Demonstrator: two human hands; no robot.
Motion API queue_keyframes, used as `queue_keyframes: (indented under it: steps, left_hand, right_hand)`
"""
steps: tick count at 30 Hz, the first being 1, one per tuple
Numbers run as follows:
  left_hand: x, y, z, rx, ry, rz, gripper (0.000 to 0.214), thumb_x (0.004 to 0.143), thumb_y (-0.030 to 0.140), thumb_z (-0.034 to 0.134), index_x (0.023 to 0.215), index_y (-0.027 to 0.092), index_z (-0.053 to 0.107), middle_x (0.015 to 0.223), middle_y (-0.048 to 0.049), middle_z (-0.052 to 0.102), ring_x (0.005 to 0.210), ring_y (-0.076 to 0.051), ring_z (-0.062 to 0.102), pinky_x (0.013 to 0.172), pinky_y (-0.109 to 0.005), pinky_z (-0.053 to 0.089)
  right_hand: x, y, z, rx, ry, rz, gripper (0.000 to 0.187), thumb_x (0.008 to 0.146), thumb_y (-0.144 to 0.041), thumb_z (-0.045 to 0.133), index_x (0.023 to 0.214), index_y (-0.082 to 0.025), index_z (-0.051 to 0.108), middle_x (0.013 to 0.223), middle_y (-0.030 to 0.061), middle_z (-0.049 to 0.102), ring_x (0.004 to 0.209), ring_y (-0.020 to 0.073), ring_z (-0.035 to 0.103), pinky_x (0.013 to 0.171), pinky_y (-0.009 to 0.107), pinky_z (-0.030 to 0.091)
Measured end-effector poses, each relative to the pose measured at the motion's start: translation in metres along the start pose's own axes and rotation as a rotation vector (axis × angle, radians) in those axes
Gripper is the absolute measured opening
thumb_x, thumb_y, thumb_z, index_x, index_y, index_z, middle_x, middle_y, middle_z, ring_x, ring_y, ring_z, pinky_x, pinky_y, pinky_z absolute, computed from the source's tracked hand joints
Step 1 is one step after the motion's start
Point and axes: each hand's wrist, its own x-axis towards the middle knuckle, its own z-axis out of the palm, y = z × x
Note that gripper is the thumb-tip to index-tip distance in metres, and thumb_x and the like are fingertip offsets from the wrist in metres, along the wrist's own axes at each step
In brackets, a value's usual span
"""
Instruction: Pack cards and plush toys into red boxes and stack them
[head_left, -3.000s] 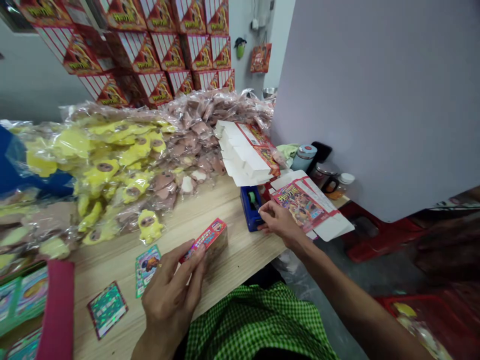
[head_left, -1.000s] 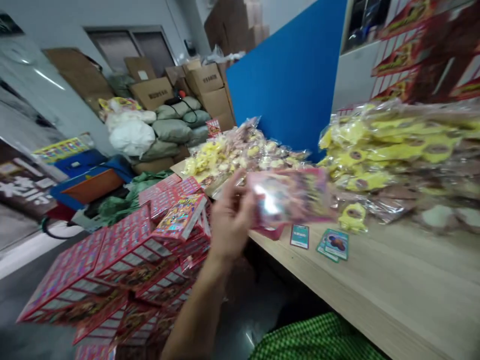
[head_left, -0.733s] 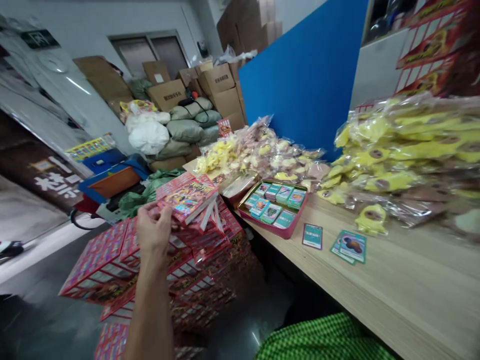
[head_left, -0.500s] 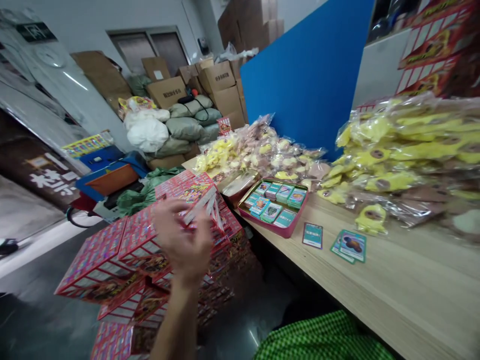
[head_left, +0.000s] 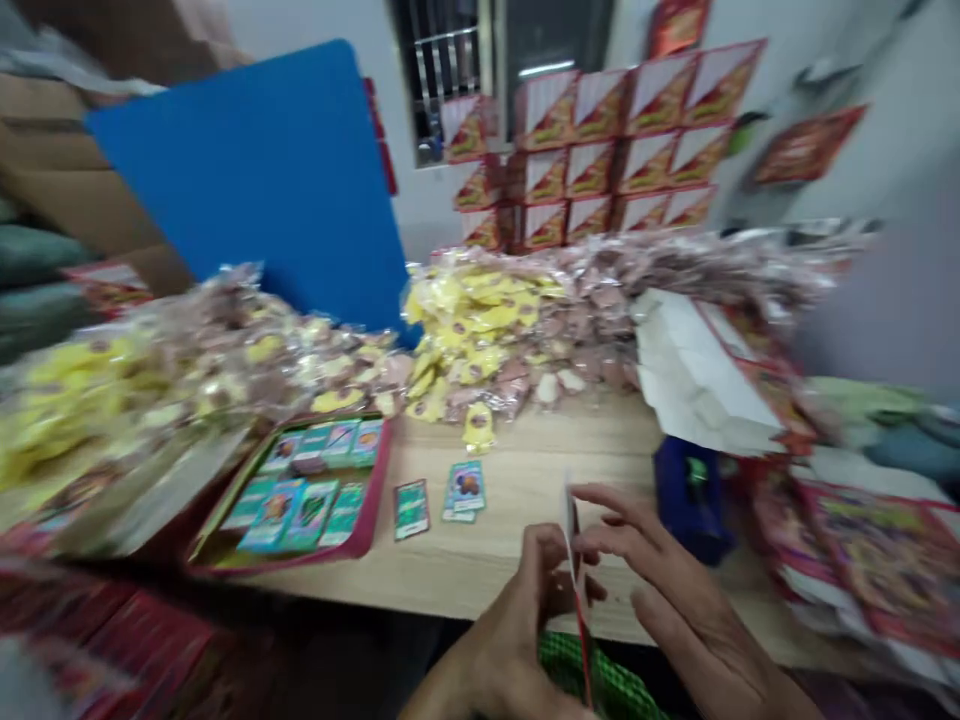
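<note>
Both my hands meet at the near edge of the wooden table (head_left: pixel 517 500). My left hand (head_left: pixel 517 625) and my right hand (head_left: pixel 660 590) pinch a thin flat red and white carton (head_left: pixel 576 560) between them, held edge-on and upright. A blue tape dispenser (head_left: pixel 690 495) stands just right of my right hand. Loose cards (head_left: pixel 465 490) lie on the table ahead of my hands. The picture is smeared by motion.
A pink tray (head_left: pixel 367 520) of green cards sits at the left. Heaps of bagged yellow and pink toys (head_left: pixel 480 320) fill the back of the table. Flat cartons (head_left: pixel 705 370) pile up at the right. A blue board (head_left: pixel 255 170) and stacked red boxes (head_left: pixel 600 150) stand behind.
My view swung from the red box stack on the floor at the left back to the table. My left hand let go of a box there and now both hands hold a flat carton.
</note>
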Motion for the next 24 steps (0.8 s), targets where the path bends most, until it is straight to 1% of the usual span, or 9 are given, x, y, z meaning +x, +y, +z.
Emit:
queue_keyframes:
  steps: [1,3,5,8,10,13,16,20,24]
  left_hand:
    - [0.001,0.001,-0.002,-0.025,0.032,-0.001,0.114,0.039,0.048,0.101,0.136,0.027,0.045,0.14,-0.0167,0.056,0.122,-0.039,0.06,0.103,-0.055,0.051]
    - [0.004,0.002,-0.006,-0.114,0.17,-0.043,0.101,0.055,0.048,0.096,0.14,0.026,0.044,0.133,-0.0171,0.065,0.116,-0.039,0.067,0.097,-0.054,0.056]
    - [0.008,0.006,-0.009,-0.194,0.305,-0.101,0.093,0.065,0.045,0.091,0.143,0.023,0.045,0.127,-0.0174,0.07,0.11,-0.039,0.071,0.092,-0.052,0.059]
    - [0.016,0.013,-0.007,-0.266,0.47,-0.177,0.09,0.062,0.039,0.093,0.141,0.021,0.051,0.118,-0.016,0.076,0.104,-0.038,0.074,0.089,-0.049,0.062]
    - [0.022,0.017,-0.004,-0.282,0.564,-0.232,0.084,0.063,0.038,0.093,0.136,0.019,0.057,0.114,-0.0151,0.078,0.098,-0.037,0.076,0.084,-0.046,0.064]
    - [0.028,0.015,-0.002,-0.274,0.64,-0.298,0.079,0.06,0.04,0.095,0.129,0.015,0.064,0.107,-0.0143,0.079,0.091,-0.036,0.078,0.078,-0.044,0.065]
    - [0.028,0.007,-0.005,-0.284,0.665,-0.323,0.083,0.059,0.04,0.096,0.131,0.015,0.063,0.105,-0.0138,0.08,0.089,-0.036,0.078,0.075,-0.044,0.066]
    - [0.019,-0.008,-0.008,-0.296,0.583,-0.391,0.096,0.065,0.041,0.094,0.147,0.02,0.048,0.114,-0.0144,0.077,0.099,-0.035,0.077,0.083,-0.043,0.065]
    - [0.009,-0.03,-0.005,-0.14,0.804,-0.173,0.11,0.07,0.046,0.092,0.157,0.032,0.026,0.126,-0.0094,0.073,0.111,-0.027,0.074,0.092,-0.036,0.062]
  right_hand:
    - [0.001,0.003,-0.003,0.053,0.027,0.06,0.034,0.105,-0.031,0.042,0.127,-0.038,0.067,0.154,0.0024,0.05,0.14,0.0285,0.051,0.107,0.042,0.053]
    - [0.004,0.01,-0.003,0.207,0.071,0.218,0.034,0.106,-0.037,0.046,0.137,-0.037,0.061,0.156,0.0044,0.048,0.143,0.0296,0.047,0.113,0.048,0.046]
    - [0.006,0.016,0.002,0.437,0.0,0.367,0.049,0.104,-0.042,0.053,0.151,-0.033,0.048,0.158,0.0082,0.045,0.144,0.0304,0.045,0.116,0.05,0.041]
    - [0.013,0.022,0.019,0.811,-0.123,0.469,0.051,0.1,-0.044,0.059,0.147,-0.023,0.053,0.145,0.0107,0.058,0.132,0.0288,0.054,0.113,0.046,0.042]
    - [0.018,0.025,0.031,0.944,-0.009,0.502,0.044,0.094,-0.042,0.066,0.132,-0.02,0.062,0.124,0.0082,0.069,0.114,0.0265,0.063,0.101,0.04,0.05]
    - [0.022,0.032,0.046,0.976,0.215,0.55,0.036,0.08,-0.038,0.079,0.108,-0.019,0.066,0.097,0.003,0.072,0.087,0.0224,0.067,0.079,0.033,0.054]
    - [0.017,0.039,0.053,1.022,0.241,0.542,0.029,0.078,-0.035,0.078,0.099,-0.018,0.068,0.087,0.0016,0.07,0.078,0.0199,0.065,0.074,0.031,0.052]
    - [0.0,0.044,0.059,1.055,0.301,0.549,0.025,0.081,-0.032,0.071,0.103,-0.018,0.069,0.081,0.0004,0.069,0.069,0.0168,0.062,0.069,0.028,0.05]
    - [-0.016,0.041,0.061,0.693,0.25,0.532,0.032,0.088,-0.026,0.062,0.118,-0.018,0.069,0.094,0.0027,0.072,0.083,0.0196,0.064,0.077,0.03,0.051]
